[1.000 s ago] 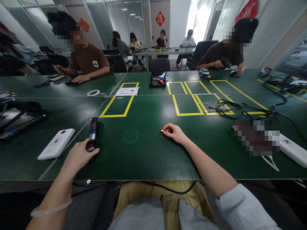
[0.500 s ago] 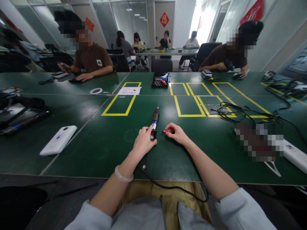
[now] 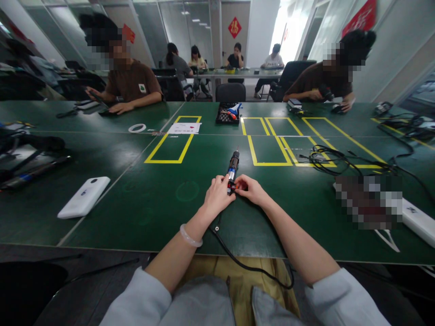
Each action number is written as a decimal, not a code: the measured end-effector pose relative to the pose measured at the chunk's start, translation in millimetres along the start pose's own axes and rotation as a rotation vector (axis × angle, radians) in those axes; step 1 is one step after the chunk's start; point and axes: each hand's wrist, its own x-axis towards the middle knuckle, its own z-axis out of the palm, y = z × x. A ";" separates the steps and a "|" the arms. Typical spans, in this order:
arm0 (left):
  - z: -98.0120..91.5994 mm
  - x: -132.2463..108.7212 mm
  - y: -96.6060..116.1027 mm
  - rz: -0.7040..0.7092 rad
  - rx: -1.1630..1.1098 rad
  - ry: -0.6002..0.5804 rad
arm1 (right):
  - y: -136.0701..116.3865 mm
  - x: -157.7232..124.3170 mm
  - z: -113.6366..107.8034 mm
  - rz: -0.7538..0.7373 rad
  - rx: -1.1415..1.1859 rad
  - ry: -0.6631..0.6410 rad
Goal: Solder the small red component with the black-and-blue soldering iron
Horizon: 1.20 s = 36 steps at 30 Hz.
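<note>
My left hand (image 3: 218,195) is closed on the rear end of a black pen-shaped electric screwdriver (image 3: 233,165) that lies on the green table (image 3: 152,213) with its tip pointing away from me. Its black cord (image 3: 238,260) runs back over the table's near edge toward my lap. My right hand (image 3: 249,189) meets the left hand at the tool's rear end, its fingers pinched on a small red part that is mostly hidden between the hands.
A white flat device (image 3: 84,197) lies at left, another white device (image 3: 416,218) at right beside tangled black cables (image 3: 326,156). Yellow tape rectangles (image 3: 268,149) mark the table. A black parts tray (image 3: 227,115) and paper (image 3: 183,128) sit farther back. Other people work across the table.
My left hand carried the screwdriver from the left side of the table to the centre, up against my right hand, which stayed in place with the small red part.
</note>
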 end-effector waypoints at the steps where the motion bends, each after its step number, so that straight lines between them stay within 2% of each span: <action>1: 0.1 -0.2 -0.1 -0.001 0.004 0.004 | -0.4 -0.1 -1.1 -0.015 -0.012 -0.009; 5: -1.7 -1.6 1.3 0.006 0.028 0.011 | -0.2 -0.6 -4.8 -0.045 -0.023 -0.023; 16: -2.6 4.8 11.9 -0.005 0.165 0.058 | 0.0 -1.3 -5.8 0.022 0.023 0.037; 22: -5.9 3.3 1.9 0.011 0.174 0.048 | 4.0 -0.3 -4.0 0.051 0.064 0.042; 26: -15.0 -8.6 -18.3 0.005 0.217 0.045 | 4.5 -0.4 -4.9 0.080 0.018 0.038; 29: -26.5 -22.9 -41.9 -0.025 0.290 0.042 | 4.1 -0.9 -5.5 0.094 0.021 0.031; 36: -63.1 -70.1 -124.0 -0.212 0.440 0.004 | 4.4 -1.3 -3.8 0.094 0.022 0.011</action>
